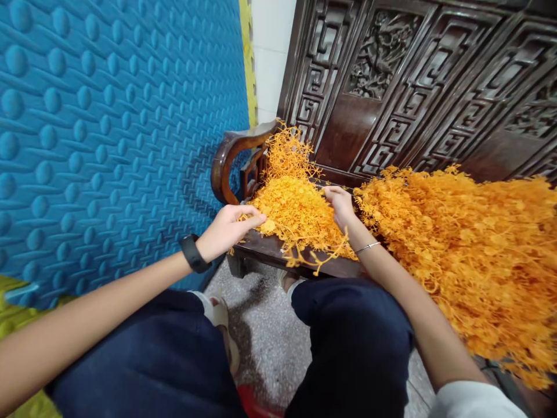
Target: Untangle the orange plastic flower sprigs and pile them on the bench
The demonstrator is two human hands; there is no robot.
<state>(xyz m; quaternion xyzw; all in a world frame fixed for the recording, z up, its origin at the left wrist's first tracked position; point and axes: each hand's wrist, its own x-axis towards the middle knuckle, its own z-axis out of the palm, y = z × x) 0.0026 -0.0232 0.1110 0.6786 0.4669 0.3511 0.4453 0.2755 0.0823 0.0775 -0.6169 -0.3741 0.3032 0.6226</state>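
Note:
A loose pile of small orange-yellow artificial flower sprigs lies on the dark wooden bench seat between my hands. My left hand, with a black band on its wrist, is at the pile's left edge. Its thumb and fingers are pinched together on an orange flower sprig, partly hidden by the hand. On the pile's right side, my right hand has its fingers curled together; what they hold, if anything, cannot be made out. A branched sprig hangs over the seat's front edge.
A large heap of orange artificial flowers covers the bench to the right. The curved wooden armrest stands at the left, the carved backrest behind. Blue bumpy foam matting fills the left side. My legs are over the speckled floor.

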